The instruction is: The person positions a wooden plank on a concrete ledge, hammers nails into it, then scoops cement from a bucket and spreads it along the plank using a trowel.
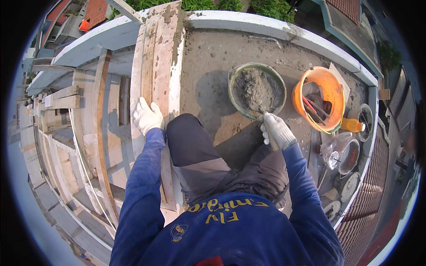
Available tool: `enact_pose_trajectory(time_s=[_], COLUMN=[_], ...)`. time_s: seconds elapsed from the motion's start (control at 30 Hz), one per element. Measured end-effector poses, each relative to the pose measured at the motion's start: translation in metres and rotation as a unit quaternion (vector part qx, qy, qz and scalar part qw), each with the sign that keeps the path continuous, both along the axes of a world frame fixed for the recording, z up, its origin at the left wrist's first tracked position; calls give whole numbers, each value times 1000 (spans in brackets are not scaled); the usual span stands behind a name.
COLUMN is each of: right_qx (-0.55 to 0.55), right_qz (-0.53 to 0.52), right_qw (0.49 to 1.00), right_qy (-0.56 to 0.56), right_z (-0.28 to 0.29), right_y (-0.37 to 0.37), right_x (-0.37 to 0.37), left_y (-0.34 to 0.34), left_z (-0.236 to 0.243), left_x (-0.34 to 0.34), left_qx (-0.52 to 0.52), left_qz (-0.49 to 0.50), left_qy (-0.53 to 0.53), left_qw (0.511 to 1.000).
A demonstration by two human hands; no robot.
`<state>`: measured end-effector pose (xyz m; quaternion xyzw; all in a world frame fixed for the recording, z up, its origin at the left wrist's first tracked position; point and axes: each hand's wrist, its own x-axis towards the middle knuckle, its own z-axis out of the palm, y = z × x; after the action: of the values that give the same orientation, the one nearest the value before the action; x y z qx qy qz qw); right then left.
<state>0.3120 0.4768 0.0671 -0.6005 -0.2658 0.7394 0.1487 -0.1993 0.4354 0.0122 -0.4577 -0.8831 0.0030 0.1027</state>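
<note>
Rough grey concrete point(208, 48) floors a high ledge bounded by a white parapet point(248, 20), with timber framing point(101, 88) on the left, where the ground appears to fall away. On it, in front of the seated person's knees, stands a round bucket point(231, 91) with a heap of wet mortar point(257, 88) inside. An orange bucket point(333, 86) of tools stands just to its right, tilted in view, with an orange bottle point(353, 125) beside it.

The gloved left hand point(148, 116) lies on the mortar-spotted wooden planks point(155, 57), fingers spread, gripping nothing. The gloved right hand point(276, 131) is closed around a tan handle point(274, 142) at the mortar bucket's near rim; whatever the handle carries cannot be made out.

Balance looks like the main risk: if the planks are loose, leaning hard on that left palm could shift them toward the drop. Splashed mortar could also make the wood slick under the glove. A sharp pull against the rim could tip the bucket toward the knees, and a careless swing of the right elbow might knock the bottle over.
</note>
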Motion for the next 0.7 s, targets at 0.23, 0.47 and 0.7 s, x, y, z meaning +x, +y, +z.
enact_pose_trajectory(time_s=[0.23, 0.47, 0.7], right_qx=[13, 32, 80], right_qz=[-52, -93, -318], right_qw=[998, 987, 927], right_qy=[45, 125, 182], right_z=[-15, -16, -25], right_y=[-28, -12, 63], right_x=[-4, -82, -190], left_y=[-2, 3, 3], left_z=[-10, 3, 4], left_x=[0, 3, 5], left_qx=[11, 5, 17], left_qz=[-4, 2, -11], left_qy=[3, -21, -61], left_qw=[1000, 1000, 998])
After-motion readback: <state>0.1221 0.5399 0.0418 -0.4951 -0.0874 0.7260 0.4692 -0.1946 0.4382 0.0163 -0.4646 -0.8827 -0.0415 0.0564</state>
